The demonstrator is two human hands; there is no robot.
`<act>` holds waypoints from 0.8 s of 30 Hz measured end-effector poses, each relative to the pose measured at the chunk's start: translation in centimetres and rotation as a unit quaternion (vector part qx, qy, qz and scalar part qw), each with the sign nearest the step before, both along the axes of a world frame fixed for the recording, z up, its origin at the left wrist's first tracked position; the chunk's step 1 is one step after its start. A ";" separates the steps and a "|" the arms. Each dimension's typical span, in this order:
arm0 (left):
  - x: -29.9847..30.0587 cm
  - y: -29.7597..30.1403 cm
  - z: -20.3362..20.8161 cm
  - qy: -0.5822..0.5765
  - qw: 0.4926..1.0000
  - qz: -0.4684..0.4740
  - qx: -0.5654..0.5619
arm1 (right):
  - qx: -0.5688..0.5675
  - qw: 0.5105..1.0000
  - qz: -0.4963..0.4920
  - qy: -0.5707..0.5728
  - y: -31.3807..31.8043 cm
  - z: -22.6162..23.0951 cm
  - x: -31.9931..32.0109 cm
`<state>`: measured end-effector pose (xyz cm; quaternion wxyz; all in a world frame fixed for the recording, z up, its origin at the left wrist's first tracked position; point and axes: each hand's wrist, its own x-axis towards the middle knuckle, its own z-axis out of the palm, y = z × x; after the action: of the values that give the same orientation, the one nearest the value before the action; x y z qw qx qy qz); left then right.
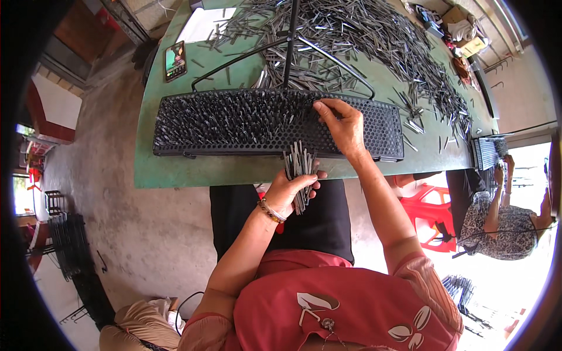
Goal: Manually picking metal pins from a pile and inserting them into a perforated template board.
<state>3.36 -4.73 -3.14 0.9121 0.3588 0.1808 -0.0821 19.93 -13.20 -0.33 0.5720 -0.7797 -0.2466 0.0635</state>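
At the tabletop's near edge: a black perforated tray lies lengthwise on the green tabletop, just beyond the left hand and beneath the right hand.
Strips in the tray: thin dark strips stand thickly in its left and middle parts, leaning various ways; the right part shows bare holes.
Bunch: a loose sheaf of strips stands up out of the left hand, in front of the tray's near side, its upper ends close to the rim.
Left hand: closed around the bunch, fingers wrapped from the right and thumb across the near side; bracelets circle the wrist.
Right hand: bent over the tray, where the standing strips give way to bare holes; thumb and forefinger tips are close together, but whether they pinch a strip I cannot tell.
Forearms: both come up from the lower edge, the left slanting rightward, the right slanting leftward.
Near edge: a narrow band of green runs between tray and edge, widening at the left.
Far side: a black frame rises behind the tray; past it spreads a pile of strips.
Left side: a phone lies beyond the tray's left end, with green surface between them.
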 end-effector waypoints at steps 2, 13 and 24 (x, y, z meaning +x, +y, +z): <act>0.1 0.0 0.1 0.001 1.000 -0.001 -0.003 | 0.002 0.999 -0.026 0.033 0.1 0.0 -0.1; 0.0 0.1 0.1 0.015 1.000 0.000 0.000 | -0.040 0.966 0.041 -0.253 0.2 0.0 -0.3; 0.3 -0.3 -0.2 0.002 0.998 0.032 -0.047 | -0.059 0.959 0.005 -0.277 -0.4 -0.3 -0.7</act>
<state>3.65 -5.01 -3.30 0.9297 0.3094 0.1899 -0.0617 19.24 -13.60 -0.58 0.4343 -0.7978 -0.3949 -0.1377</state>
